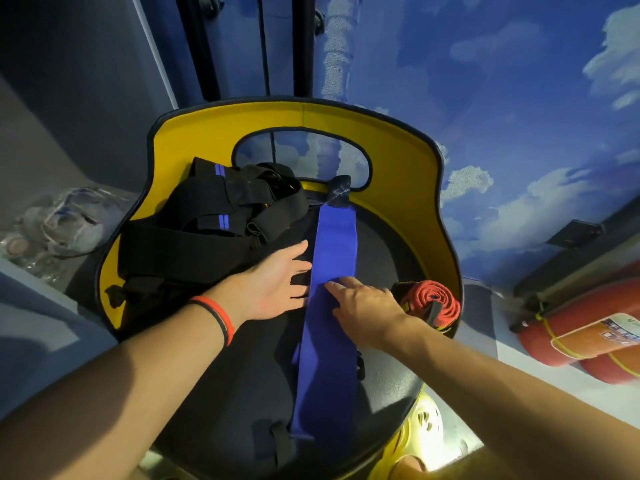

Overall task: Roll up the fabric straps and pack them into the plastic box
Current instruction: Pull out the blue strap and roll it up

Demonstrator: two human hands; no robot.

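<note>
Now, wall [485, 81]: painted as blue sky with white clouds, behind everything.
Chair [408, 161]: curved yellow backrest with a dark rim and a cut-out handle hole; its black seat [235, 382] carries all the straps.
Black straps [194, 237]: a loose, unrolled heap on the left half of the seat, up against the backrest; two of them show pairs of blue stripes.
Blue strap [329, 341]: laid out flat and straight down the middle of the seat, from a dark end piece at the backrest toward the near edge, not rolled.
Fire extinguishers [581, 337]: red, lying at the far right, well apart from the chair.
Clear plastic [65, 220]: a crumpled pile left of the chair; what it is cannot be told.
Left hand [270, 282]: palm down, fingers straight and spread, tips at the blue strap's left edge; the grip holds nothing.
Right hand [367, 306]: palm down, fingers flat on the blue strap; the grip is likewise unclenched, pressing only.
Red strap [433, 299]: rolled tight, on the seat's right edge, just beside the right hand.
Wristband [221, 317]: red and black, on the left wrist.
</note>
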